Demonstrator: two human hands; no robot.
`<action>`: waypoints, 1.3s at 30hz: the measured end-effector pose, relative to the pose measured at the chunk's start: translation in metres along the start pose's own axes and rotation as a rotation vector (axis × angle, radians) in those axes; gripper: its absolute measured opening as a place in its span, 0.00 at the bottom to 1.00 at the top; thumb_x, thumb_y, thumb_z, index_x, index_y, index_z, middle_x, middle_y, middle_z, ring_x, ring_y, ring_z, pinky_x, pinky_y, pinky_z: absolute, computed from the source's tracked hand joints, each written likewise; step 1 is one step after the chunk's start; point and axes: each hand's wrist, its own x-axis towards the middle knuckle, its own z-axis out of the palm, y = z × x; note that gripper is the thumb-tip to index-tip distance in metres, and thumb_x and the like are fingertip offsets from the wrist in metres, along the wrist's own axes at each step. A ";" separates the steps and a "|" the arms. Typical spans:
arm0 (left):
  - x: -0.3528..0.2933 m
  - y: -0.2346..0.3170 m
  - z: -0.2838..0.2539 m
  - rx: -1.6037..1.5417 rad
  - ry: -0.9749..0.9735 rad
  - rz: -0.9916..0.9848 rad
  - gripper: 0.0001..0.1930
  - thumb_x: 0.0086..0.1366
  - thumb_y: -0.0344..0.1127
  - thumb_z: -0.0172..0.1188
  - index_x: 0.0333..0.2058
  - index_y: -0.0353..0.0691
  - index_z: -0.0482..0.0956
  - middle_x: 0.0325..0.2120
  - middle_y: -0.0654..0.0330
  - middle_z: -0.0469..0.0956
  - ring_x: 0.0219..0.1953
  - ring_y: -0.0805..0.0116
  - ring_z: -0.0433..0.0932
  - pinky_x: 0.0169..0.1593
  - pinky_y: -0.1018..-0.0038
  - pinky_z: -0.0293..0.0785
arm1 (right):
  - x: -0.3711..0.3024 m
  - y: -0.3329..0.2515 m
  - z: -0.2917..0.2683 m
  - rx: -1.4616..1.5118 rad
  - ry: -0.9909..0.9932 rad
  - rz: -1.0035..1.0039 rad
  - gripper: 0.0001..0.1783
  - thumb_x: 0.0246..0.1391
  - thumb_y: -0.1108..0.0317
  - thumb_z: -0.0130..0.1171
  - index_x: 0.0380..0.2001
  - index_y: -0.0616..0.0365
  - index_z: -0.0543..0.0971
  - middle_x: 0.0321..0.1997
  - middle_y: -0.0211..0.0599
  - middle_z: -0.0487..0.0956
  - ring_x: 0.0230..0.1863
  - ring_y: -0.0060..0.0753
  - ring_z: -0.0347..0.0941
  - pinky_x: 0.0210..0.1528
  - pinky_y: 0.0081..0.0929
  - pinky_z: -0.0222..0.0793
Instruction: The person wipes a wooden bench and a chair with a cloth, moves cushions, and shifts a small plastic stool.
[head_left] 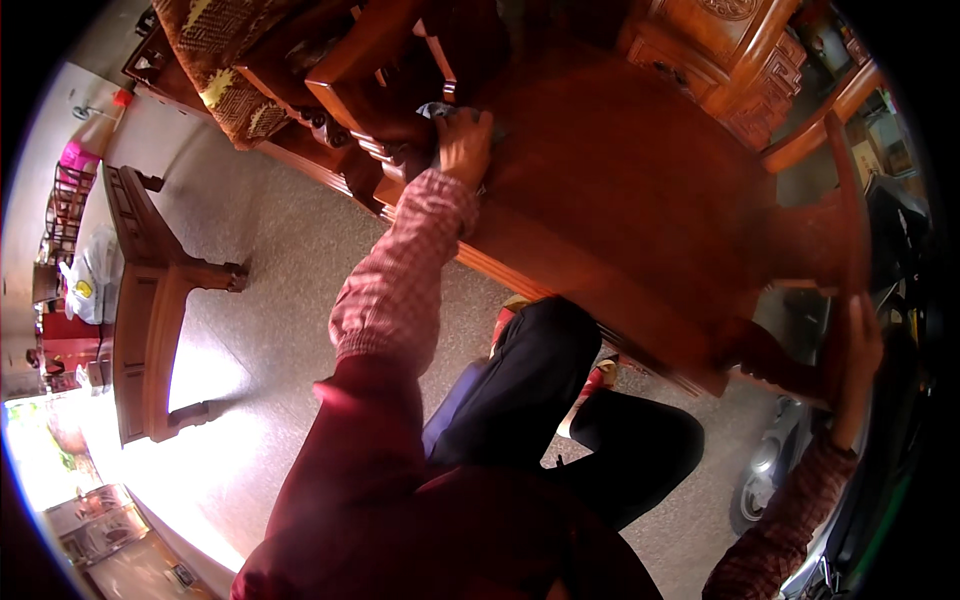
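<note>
A large reddish-brown wooden chair [620, 170] with a broad polished seat stands in front of me. At the seat's far left corner, beside the carved arm support, my left hand [463, 148] is closed on a grey cloth [436, 110], pressed against the wood. Part of the cloth is hidden under my fingers. Off to the right, my right hand [861, 350] rests around the chair's curved armrest [848, 215]. Its fingers are slightly blurred and partly merge with the dark wood. Checked sleeve covers [395, 265] sit over both my forearms.
Another wooden seat with a patterned cover [215, 75] adjoins at the upper left. A low wooden table [150, 300] holding a plastic bag [95, 275] stands on the left. A vehicle wheel [762, 470] is near my right arm. My bent legs [520, 385] are close to the chair's front edge.
</note>
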 end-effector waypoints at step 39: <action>-0.122 0.102 -0.087 -0.561 -0.187 0.432 0.18 0.49 0.29 0.57 0.41 0.40 0.69 0.48 0.46 0.67 0.54 0.48 0.66 0.51 0.59 0.67 | -0.003 -0.031 -0.001 0.031 -0.002 0.087 0.29 0.54 0.50 0.56 0.51 0.60 0.73 0.54 0.46 0.72 0.55 0.37 0.67 0.58 0.25 0.57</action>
